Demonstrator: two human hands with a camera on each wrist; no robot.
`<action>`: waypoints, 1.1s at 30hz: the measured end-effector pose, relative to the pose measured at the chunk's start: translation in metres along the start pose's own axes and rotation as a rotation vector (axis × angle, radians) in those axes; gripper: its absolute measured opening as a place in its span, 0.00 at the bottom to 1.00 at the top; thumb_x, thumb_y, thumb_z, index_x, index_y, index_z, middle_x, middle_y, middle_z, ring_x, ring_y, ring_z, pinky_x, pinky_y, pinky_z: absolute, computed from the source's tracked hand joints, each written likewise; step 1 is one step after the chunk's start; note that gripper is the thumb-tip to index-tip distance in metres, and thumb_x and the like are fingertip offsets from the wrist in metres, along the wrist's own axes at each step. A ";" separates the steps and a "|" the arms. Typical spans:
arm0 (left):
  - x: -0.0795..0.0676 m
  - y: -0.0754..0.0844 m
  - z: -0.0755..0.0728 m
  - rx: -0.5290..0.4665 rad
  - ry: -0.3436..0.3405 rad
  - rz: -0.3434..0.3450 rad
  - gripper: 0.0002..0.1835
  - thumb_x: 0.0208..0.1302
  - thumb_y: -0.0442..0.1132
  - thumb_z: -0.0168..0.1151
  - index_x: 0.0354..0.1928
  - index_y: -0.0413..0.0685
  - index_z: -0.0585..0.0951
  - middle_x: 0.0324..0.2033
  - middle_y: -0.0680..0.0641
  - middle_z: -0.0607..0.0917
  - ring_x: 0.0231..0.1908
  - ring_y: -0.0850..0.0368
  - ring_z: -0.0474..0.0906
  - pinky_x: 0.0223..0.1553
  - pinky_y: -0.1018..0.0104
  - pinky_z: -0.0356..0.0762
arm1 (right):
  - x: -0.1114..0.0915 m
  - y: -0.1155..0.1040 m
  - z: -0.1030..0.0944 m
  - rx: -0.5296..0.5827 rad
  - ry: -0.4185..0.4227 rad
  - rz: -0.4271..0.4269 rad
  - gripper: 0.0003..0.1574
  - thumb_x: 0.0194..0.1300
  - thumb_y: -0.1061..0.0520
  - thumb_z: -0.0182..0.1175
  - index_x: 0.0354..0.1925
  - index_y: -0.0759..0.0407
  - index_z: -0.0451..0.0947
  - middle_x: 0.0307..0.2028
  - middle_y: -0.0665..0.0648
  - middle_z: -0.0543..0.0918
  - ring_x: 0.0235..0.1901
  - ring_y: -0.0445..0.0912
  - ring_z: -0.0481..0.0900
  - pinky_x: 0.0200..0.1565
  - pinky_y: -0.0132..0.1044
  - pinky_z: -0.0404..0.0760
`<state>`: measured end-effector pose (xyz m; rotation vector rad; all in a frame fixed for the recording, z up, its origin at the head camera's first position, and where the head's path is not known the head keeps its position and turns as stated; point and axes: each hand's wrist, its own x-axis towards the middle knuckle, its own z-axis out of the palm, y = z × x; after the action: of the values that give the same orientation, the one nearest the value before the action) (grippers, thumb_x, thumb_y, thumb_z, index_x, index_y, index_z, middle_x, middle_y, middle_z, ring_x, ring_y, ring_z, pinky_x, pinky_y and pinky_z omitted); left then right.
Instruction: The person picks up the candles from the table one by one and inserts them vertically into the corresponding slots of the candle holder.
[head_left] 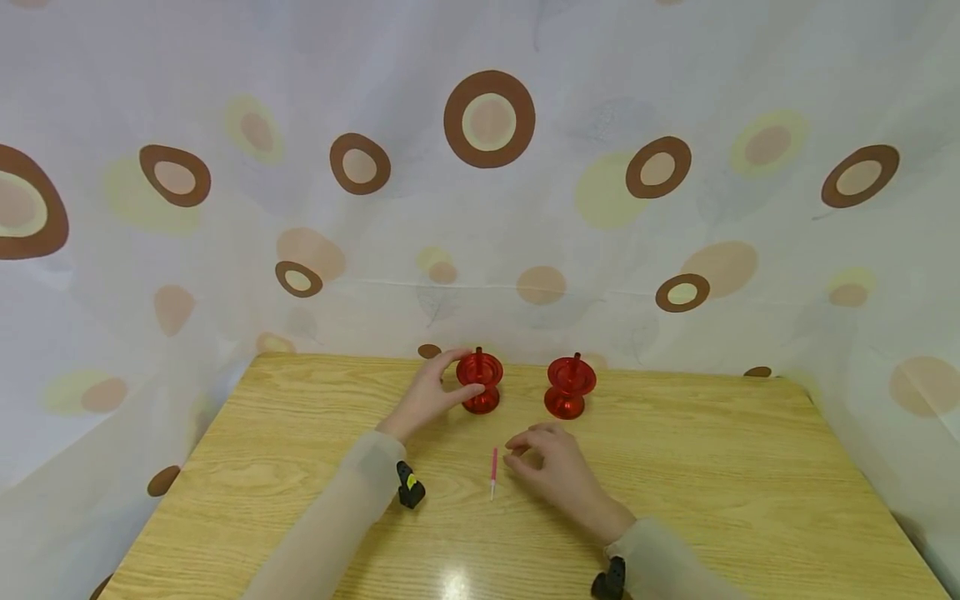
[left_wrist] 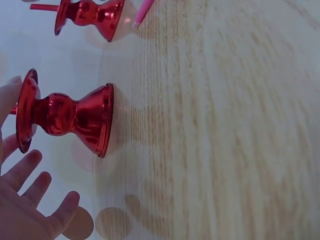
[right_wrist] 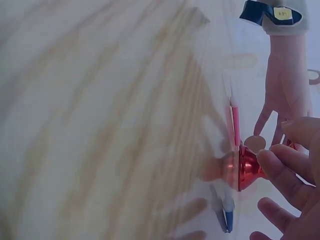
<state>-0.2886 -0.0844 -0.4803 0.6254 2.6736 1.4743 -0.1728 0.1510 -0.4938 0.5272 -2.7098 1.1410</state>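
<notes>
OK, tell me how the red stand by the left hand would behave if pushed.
The red stand looks rigid and may be slippery, given its glossy surface. Its flared base should steady it, but pushing high, at the wide dish, might tip it.

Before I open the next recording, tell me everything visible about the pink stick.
The pink stick is slim and straight, mostly pink, with a white end toward the person. It could be wax or plastic; the pictures don't settle which. It lies on the table, pointing away from the person. The right hand is just right of it, near but apparently not touching.
</notes>
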 end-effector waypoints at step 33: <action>0.003 -0.002 0.004 -0.012 0.003 0.027 0.37 0.66 0.48 0.74 0.73 0.44 0.73 0.70 0.44 0.76 0.73 0.45 0.68 0.74 0.44 0.63 | -0.001 -0.017 0.020 -0.191 -0.021 0.035 0.12 0.57 0.52 0.79 0.30 0.44 0.83 0.21 0.35 0.77 0.48 0.54 0.79 0.65 0.81 0.55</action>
<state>-0.2909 -0.0808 -0.4839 0.6616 2.6669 1.4978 -0.1656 0.1262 -0.4965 0.4666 -2.8169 0.8758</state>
